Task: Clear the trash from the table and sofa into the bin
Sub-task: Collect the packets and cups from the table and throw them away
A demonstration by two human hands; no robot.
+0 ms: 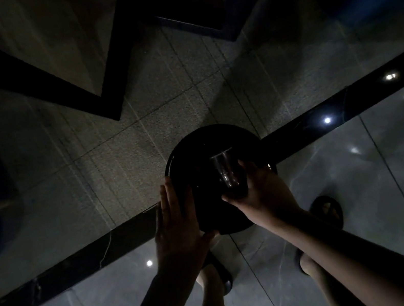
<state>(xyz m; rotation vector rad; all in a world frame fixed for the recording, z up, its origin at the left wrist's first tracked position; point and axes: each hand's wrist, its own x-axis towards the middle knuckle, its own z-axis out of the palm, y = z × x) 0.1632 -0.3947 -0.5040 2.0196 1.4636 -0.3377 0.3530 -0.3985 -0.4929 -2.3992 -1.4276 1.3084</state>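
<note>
Head view, very dark. Round black bin [196, 159] stands on the floor [114, 152] at centre of frame, w/ its lid shut. Left hand [178, 224], fingers straight and released, presses flat on the bin's left side. Right hand [259, 191] grasps a clear plastic cup [226, 173], tilted, just above the lid, right of centre. Feet in dark slippers [326, 207] are below the bin.

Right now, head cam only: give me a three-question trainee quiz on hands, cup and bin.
1. True or false: the left hand lies flat against the round black bin.
2. The right hand holds: A) a clear cup B) a bottle C) nothing.
3. Fill in: the cup is held ___ the bin.

Key: 1 true; 2 A; 3 above.
</note>
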